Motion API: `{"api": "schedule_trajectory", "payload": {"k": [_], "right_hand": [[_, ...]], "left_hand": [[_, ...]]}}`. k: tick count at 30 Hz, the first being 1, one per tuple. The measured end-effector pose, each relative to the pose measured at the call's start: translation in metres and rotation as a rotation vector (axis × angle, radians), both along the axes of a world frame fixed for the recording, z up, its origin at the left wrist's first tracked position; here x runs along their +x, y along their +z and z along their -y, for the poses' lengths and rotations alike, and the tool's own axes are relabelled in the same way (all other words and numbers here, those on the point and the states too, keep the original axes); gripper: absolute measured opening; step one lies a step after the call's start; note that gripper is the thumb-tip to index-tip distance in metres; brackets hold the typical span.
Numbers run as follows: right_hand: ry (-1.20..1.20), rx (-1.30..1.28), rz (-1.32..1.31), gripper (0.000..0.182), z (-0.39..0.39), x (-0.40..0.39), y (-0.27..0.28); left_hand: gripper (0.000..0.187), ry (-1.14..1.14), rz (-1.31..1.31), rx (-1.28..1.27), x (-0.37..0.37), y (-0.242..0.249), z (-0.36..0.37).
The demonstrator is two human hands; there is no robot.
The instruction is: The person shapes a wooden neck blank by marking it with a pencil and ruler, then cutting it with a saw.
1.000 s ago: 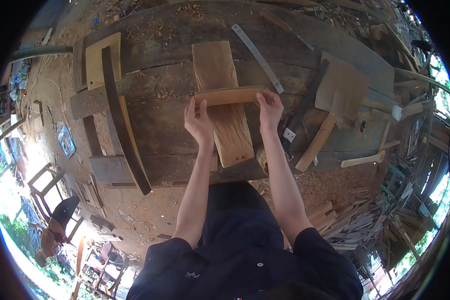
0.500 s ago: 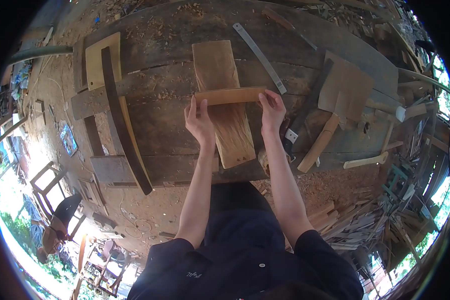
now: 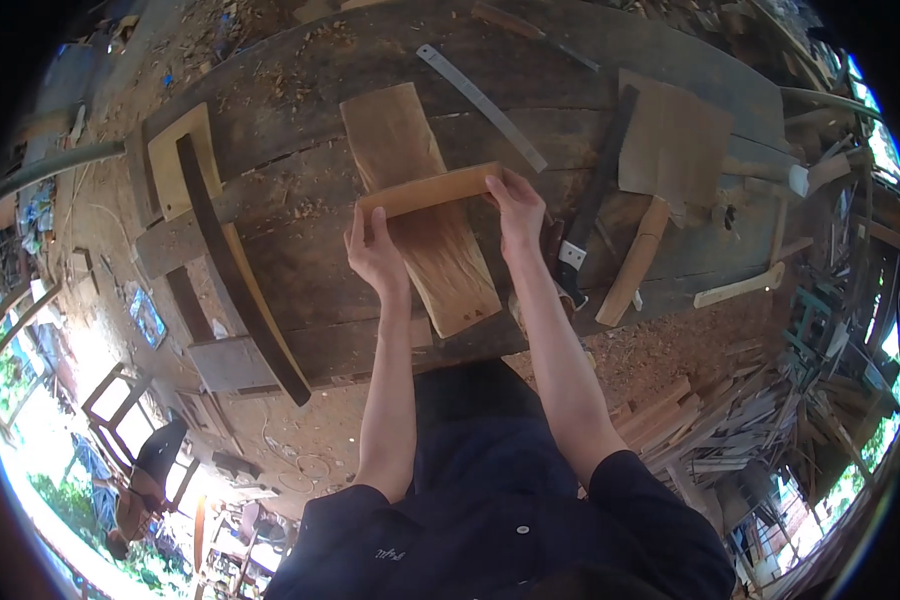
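Note:
A short strip of light brown wood point(image 3: 430, 190) is held crosswise between my two hands. My left hand point(image 3: 377, 250) pinches its left end, thumb on the near face. At the other end my right hand point(image 3: 516, 208) grips it between thumb and fingers. Beneath the strip, a wider wooden board point(image 3: 445, 265) lies on the workbench and runs away from me at a slant. A metal ruler point(image 3: 482, 105) rests on the bench beyond my right hand. To the right of my right wrist lies a handsaw handle point(image 3: 571, 255), its dark blade pointing away.
A flat brown sheet point(image 3: 673, 140) and a curved wooden piece point(image 3: 635, 262) lie to the right on the workbench point(image 3: 315, 260). Long dark curved strips point(image 3: 232, 265) lie at its left. Wood shavings are scattered at the back. Stacked offcuts point(image 3: 690, 440) cover ground at right.
The view has turned, so the bench things appear shifted left and tilted. The strip in my hands now slants, its right end higher in view. Both hands keep their grip.

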State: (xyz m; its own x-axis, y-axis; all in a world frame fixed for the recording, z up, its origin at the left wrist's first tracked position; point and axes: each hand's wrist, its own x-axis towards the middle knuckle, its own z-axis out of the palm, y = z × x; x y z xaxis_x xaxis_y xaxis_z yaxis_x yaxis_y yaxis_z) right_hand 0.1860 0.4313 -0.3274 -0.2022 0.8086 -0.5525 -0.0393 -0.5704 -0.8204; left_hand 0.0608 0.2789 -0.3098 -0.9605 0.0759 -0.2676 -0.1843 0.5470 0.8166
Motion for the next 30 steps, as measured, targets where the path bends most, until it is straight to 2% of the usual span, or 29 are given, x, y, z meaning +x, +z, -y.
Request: {"api": "schedule_trajectory", "payload": {"k": [4,6,10,12,15,19,22,24,25,27,28,30], "right_hand": [[0.015,-0.033,-0.020,0.041,-0.002,0.001,-0.001],[0.019,-0.050,-0.030,0.047,-0.005,0.000,-0.002],[0.032,-0.107,-0.028,0.045,-0.012,0.001,-0.008],[0.033,-0.123,-0.047,0.044,-0.015,0.005,-0.009],[0.045,-0.166,-0.053,0.042,-0.016,0.004,-0.005],[0.071,-0.149,-0.050,0.042,-0.016,0.007,-0.003],[0.076,-0.146,-0.038,0.044,-0.010,0.011,-0.005],[0.061,-0.150,-0.054,0.046,-0.008,0.011,-0.006],[0.070,-0.140,-0.062,0.046,-0.008,0.011,-0.007],[0.064,-0.147,-0.060,0.047,-0.007,0.012,-0.006],[0.076,-0.154,-0.058,0.047,-0.006,0.011,-0.004],[0.057,-0.105,-0.057,0.046,-0.002,0.010,-0.001]], "left_hand": [[0.049,0.008,0.064,0.065,-0.003,-0.001,0.000],[0.054,0.036,0.150,0.171,-0.004,-0.006,0.002],[0.051,0.060,0.191,0.293,-0.012,-0.013,0.005],[0.052,0.104,0.304,0.460,-0.015,-0.013,0.007],[0.052,0.065,0.408,0.498,-0.025,-0.016,0.016],[0.053,0.006,0.451,0.482,-0.034,-0.022,0.029],[0.053,-0.082,0.392,0.382,-0.030,-0.014,0.036],[0.051,-0.181,0.282,0.126,-0.030,-0.008,0.034],[0.051,-0.196,0.281,0.124,-0.027,-0.006,0.030],[0.051,-0.081,0.176,0.194,-0.018,-0.001,0.021],[0.051,-0.093,0.174,0.194,-0.012,0.004,0.017],[0.049,0.002,0.150,0.061,-0.002,0.014,0.010]]}}
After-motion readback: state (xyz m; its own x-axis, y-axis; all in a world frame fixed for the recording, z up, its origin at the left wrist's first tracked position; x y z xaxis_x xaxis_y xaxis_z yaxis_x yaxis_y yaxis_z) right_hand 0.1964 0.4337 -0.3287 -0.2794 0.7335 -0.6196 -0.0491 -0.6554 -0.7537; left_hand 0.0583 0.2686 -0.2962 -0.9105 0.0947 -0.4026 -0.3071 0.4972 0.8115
